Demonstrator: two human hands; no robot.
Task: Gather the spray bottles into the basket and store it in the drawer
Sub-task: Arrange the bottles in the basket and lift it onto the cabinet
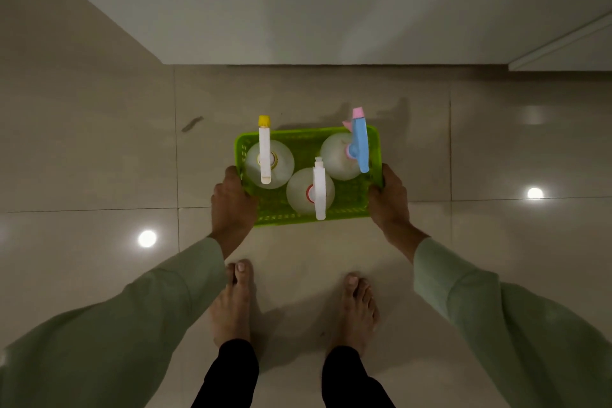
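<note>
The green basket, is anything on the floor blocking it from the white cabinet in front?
Nothing visible. The green basket, gripped by the left hand and right hand, faces bare floor tiles up to the cabinet.

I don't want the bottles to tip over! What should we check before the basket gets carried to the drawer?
1. All bottles inside the green basket: ok, three are in.
2. Bottles upright: ok, the yellow-tipped bottle, the white-topped bottle and the blue-topped bottle all stand.
3. Left hand grips the basket's side: ok.
4. Right hand grips the other side: ok.
5. Drawer open: cannot tell.
</note>
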